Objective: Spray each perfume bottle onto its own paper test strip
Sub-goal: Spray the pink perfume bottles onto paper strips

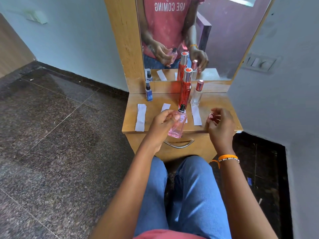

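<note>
1. Blue denim covers the person's knees (189, 195) at the bottom centre of the frame, nearest the camera, with dark speckled floor tiles (51, 135) spreading to the left.
2. Above the knees, the left hand (160, 126) curls round a pink perfume bottle (177, 125), holding it upright over the front edge of the bench (155, 100); its black spray nozzle (182, 106) is bare.
3. To the right, the right hand (221, 123) pinches a small pinkish round thing (211, 116), possibly the bottle's cap, though it is too small to tell. An orange thread and a bead bracelet (227, 158) circle that wrist.
4. On the wooden bench top lie white paper test strips: one at the left (140, 117), one (165, 107) partly hidden behind the left hand, and one (196, 116) between the two hands.
5. Below the bench top, a drawer with a curved metal handle (179, 145) shows under the pink bottle.
6. Farther back stand a tall red bottle (185, 88) with a silver collar, just beside it on the right a clear bottle (196, 94) with a pink metallic cap, and well apart at the left a small blue bottle (148, 92).
7. At the upper centre of the frame a mirror (224, 40) in a wooden frame reflects the bottles, both hands and a red shirt.
</note>
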`<action>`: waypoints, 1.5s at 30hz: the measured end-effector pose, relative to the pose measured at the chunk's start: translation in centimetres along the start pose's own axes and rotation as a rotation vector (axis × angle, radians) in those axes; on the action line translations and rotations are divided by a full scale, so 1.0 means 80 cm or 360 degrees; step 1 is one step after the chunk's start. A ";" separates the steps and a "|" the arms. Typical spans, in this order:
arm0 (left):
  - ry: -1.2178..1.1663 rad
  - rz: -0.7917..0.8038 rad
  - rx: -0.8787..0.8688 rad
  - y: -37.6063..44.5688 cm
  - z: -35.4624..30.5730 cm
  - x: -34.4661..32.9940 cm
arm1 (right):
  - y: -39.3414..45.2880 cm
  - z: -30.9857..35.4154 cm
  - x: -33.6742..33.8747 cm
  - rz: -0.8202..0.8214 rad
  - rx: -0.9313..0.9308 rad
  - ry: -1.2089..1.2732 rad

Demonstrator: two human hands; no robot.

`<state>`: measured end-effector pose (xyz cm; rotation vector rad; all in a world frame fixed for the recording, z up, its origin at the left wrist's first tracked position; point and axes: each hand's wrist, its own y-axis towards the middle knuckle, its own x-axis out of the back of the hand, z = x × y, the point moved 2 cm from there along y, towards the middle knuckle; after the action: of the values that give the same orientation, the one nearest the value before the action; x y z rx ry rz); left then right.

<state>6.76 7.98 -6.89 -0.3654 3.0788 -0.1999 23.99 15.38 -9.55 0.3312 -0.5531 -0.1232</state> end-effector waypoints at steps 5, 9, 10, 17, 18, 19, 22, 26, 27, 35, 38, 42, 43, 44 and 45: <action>0.0020 -0.0023 -0.0015 0.001 0.000 -0.001 | -0.002 0.016 0.005 -0.0136 0.0164 -0.0098; 0.0043 -0.0061 -0.0086 0.006 -0.008 -0.006 | -0.007 0.056 0.006 0.0237 0.0135 0.0478; 0.0022 -0.0076 -0.0101 0.007 -0.011 -0.007 | -0.010 0.064 0.001 0.0459 0.0092 0.0604; 0.0379 -0.0178 -0.0175 0.030 -0.028 -0.004 | -0.023 0.061 -0.026 0.0812 0.0075 0.0612; 0.0556 -0.0266 -0.0190 0.037 -0.026 0.000 | -0.021 0.059 -0.024 0.0797 0.0045 0.0611; 0.0761 -0.0364 -0.0222 0.043 -0.024 0.005 | -0.019 0.057 -0.020 0.0776 0.0015 0.0632; 0.1440 -0.0485 -0.0234 0.061 -0.016 0.011 | -0.011 0.048 -0.007 0.0770 -0.0048 0.0700; 0.2000 -0.0345 -0.0047 0.069 -0.005 -0.005 | -0.008 0.042 0.002 0.0812 -0.0109 0.0807; 0.2023 -0.0359 -0.0011 0.068 -0.004 -0.009 | -0.009 0.043 0.003 0.0812 -0.0139 0.0851; 0.1484 -0.0474 0.0024 0.071 -0.007 -0.004 | -0.009 0.047 -0.006 0.0905 -0.0140 0.0865; 0.1196 -0.0538 0.0000 0.067 -0.007 0.007 | -0.011 0.047 -0.010 0.0916 -0.0149 0.0911; 0.0688 -0.0593 0.0065 0.052 -0.009 0.018 | -0.015 0.052 -0.011 0.0942 -0.0148 0.0991; 0.0620 -0.0586 0.0049 0.047 -0.010 0.020 | -0.016 0.055 -0.011 0.0942 -0.0136 0.1008; 0.0566 -0.0565 0.0015 0.043 -0.011 0.020 | -0.017 0.057 -0.010 0.0948 -0.0137 0.1029; 0.0504 -0.0537 -0.0017 0.039 -0.013 0.020 | -0.018 0.060 -0.010 0.0964 -0.0160 0.1081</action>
<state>4.43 10.71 -6.32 -0.9405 3.3002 -0.2745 20.70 12.84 -6.57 0.0816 0.0449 0.5314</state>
